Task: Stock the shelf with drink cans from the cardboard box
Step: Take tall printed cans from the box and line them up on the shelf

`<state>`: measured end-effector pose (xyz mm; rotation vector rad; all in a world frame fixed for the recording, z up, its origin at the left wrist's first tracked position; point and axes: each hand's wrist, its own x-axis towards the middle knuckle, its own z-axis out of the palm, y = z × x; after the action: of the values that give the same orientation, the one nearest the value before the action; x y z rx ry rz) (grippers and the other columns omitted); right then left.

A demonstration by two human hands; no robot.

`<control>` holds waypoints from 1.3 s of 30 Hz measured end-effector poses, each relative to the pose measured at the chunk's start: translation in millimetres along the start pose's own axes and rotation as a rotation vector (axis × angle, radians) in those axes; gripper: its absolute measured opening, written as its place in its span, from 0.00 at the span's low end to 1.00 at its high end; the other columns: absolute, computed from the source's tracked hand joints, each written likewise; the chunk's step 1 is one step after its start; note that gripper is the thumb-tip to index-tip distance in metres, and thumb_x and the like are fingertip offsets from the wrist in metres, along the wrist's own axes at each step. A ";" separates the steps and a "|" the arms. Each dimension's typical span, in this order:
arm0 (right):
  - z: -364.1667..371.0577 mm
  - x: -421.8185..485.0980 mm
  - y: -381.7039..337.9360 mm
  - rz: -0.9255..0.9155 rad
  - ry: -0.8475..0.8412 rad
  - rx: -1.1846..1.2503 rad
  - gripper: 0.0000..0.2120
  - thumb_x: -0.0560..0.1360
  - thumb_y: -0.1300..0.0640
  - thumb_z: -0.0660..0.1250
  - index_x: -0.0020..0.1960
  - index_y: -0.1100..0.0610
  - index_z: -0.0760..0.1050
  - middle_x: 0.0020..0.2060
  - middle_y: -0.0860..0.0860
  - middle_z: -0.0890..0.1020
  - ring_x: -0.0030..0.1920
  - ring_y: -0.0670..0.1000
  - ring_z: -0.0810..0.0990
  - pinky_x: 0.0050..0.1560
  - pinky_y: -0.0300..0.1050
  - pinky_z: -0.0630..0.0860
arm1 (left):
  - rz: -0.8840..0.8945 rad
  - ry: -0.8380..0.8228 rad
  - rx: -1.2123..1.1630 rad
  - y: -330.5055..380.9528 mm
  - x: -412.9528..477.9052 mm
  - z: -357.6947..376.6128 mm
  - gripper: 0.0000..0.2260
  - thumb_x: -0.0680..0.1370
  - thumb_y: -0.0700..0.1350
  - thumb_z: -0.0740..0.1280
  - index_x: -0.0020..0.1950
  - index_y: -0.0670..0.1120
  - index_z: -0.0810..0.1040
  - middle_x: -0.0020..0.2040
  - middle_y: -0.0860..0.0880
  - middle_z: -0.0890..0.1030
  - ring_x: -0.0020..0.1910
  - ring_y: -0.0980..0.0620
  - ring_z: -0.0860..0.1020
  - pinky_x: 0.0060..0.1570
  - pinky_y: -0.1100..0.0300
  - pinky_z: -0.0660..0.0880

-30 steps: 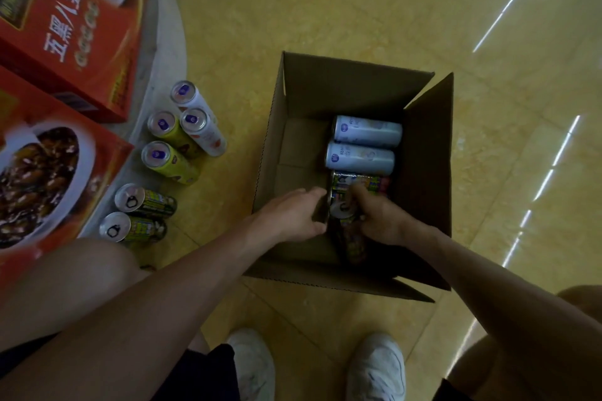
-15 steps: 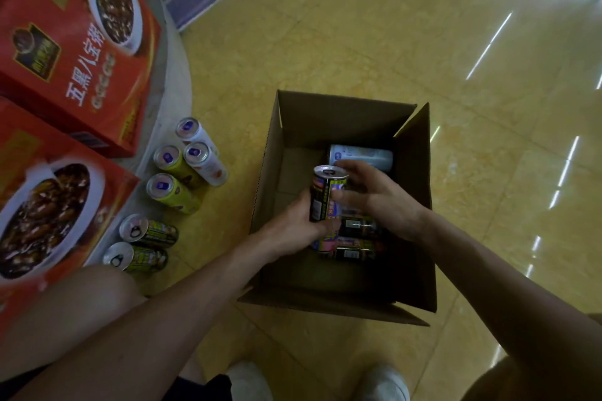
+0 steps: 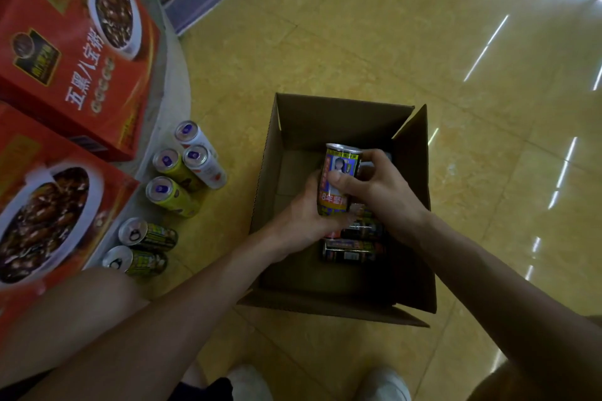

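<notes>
An open cardboard box (image 3: 270, 153) stands on the yellow floor in the middle of the head view. Above its inside I hold one upright drink can (image 3: 338, 169) with a yellow label. My left hand (image 3: 303, 215) grips the can's lower part from the left. My right hand (image 3: 374, 189) wraps around it from the right, thumb across the label. More dark cans (image 3: 355, 249) lie on the box floor under my hands. Whatever lies further back in the box is hidden by my right hand.
Several cans stand on the floor left of the box: white and yellow ones (image 3: 182, 169) and two dark green ones (image 3: 143, 247). Red food cartons (image 3: 71, 52) sit on the grey shelf base (image 3: 169, 88) at left. My knees and shoes are at the bottom.
Both hands have lifted the can out of the pile in the box and turned it upright; now both grip it higher up. The camera has tilted so the box sits lower in view.
</notes>
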<state>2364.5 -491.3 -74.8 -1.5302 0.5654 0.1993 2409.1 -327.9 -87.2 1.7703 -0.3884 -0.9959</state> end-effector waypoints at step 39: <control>27.9 -216.0 -197.5 0.153 -0.351 -0.320 0.14 0.77 0.43 0.68 0.59 0.48 0.78 0.49 0.45 0.86 0.49 0.42 0.85 0.50 0.39 0.79 | -0.389 0.203 -0.172 189.5 -238.8 8.5 0.26 0.69 0.55 0.77 0.65 0.63 0.72 0.52 0.58 0.85 0.51 0.56 0.84 0.55 0.46 0.81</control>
<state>2277.2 -426.8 198.5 -1.7096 0.3805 0.6900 2293.1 -256.0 185.6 1.8034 0.1733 -1.0680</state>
